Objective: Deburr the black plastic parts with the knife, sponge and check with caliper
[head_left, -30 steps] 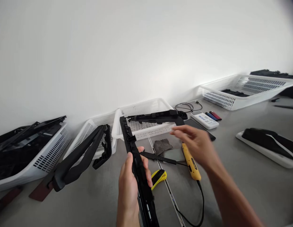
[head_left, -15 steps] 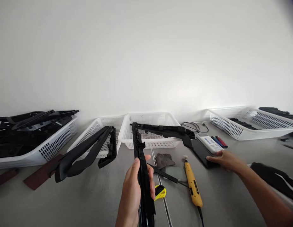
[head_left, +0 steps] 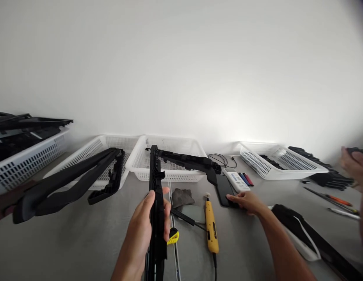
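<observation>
My left hand [head_left: 142, 230] is closed around a long black plastic trim part [head_left: 157, 210], held upright in the middle with its lower end out of view. To the right, my right hand [head_left: 246, 202] grips the near right edge of a dark flat smartphone [head_left: 224, 191] on the table; its thumb lies on top and the other fingers are partly hidden. Between the hands lie a yellow corded power tool [head_left: 211, 226], a grey cloth-like piece [head_left: 182, 197] and a yellow utility knife [head_left: 173, 236], partly covered by my left fingers.
More black trim parts rest across white baskets [head_left: 166, 175] at the back and left. A white device [head_left: 236, 179] and coloured sticks [head_left: 248, 179] sit by the phone. Another person's hand [head_left: 355, 168] holds a black piece at far right, near another basket [head_left: 257, 166].
My right hand has moved from above the yellow tool to the smartphone and taken hold of its edge. The view has swung right, bringing another person's hand in. My left hand keeps the trim part.
</observation>
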`<move>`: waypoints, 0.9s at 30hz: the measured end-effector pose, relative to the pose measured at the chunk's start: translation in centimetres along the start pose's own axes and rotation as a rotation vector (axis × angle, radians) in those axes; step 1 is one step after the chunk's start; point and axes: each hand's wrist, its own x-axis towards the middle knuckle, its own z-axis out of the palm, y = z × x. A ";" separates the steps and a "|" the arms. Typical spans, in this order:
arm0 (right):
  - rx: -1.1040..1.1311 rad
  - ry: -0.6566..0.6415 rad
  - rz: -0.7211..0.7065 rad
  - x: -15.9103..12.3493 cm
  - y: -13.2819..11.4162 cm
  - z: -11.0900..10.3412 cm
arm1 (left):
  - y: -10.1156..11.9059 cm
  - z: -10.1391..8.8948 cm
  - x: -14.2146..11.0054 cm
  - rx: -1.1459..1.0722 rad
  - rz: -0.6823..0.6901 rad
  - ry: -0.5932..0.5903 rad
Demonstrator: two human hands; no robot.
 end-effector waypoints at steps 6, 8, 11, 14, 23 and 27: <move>-0.029 -0.067 0.053 1.1 -0.5 -0.7 | -0.1 0.1 0.2 0.010 0.000 -0.022; -0.019 -0.081 0.071 1.2 -0.7 -1.1 | 0.0 0.3 0.1 0.021 0.008 -0.008; 0.003 -0.081 0.091 1.1 -0.6 -1.4 | 0.3 0.6 -0.3 0.023 0.004 0.004; 0.023 -0.050 0.099 0.9 -0.2 -1.2 | 0.4 0.6 -0.5 0.013 0.008 0.000; -0.077 0.092 0.100 0.9 -0.5 0.6 | -0.5 -0.6 0.5 -0.023 0.018 -0.055; -0.135 0.122 0.092 0.8 -1.0 0.5 | -0.8 -1.2 0.9 -0.031 0.019 -0.071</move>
